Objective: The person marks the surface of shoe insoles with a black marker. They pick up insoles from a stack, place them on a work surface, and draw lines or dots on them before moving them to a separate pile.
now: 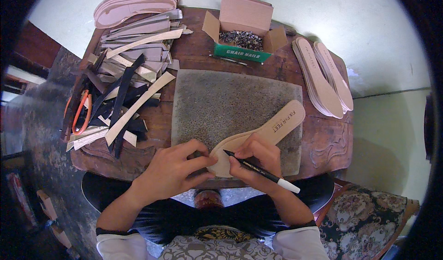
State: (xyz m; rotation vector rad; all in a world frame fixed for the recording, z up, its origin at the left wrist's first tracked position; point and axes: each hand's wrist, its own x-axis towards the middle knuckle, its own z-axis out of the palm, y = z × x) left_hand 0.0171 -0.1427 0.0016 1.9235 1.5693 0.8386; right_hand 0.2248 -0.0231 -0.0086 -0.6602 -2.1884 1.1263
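Observation:
A beige shoe insole (282, 123) lies slantwise on a grey speckled mat (217, 98), its heel end up to the right and its wide toe end close to me. A double edge shows along its left side; I cannot tell whether two insoles are stacked. My left hand (177, 167) holds the toe end by its left edge with bent fingers. In my right hand (258, 161) is a black pen with a white end (272, 176), gripped for writing. The pen's tip is at the toe part's surface; whether it touches is unclear. Part of the insole is hidden under my right hand.
Stacked insoles (318, 77) lie at the table's right, more pinkish ones (136, 8) at the far left. Left are grey strips (138, 34), black strips (121, 87) and orange-handled scissors (83, 112). An open green box (242, 53) of metal nails stands behind the mat, beside a thin metal tool (230, 60).

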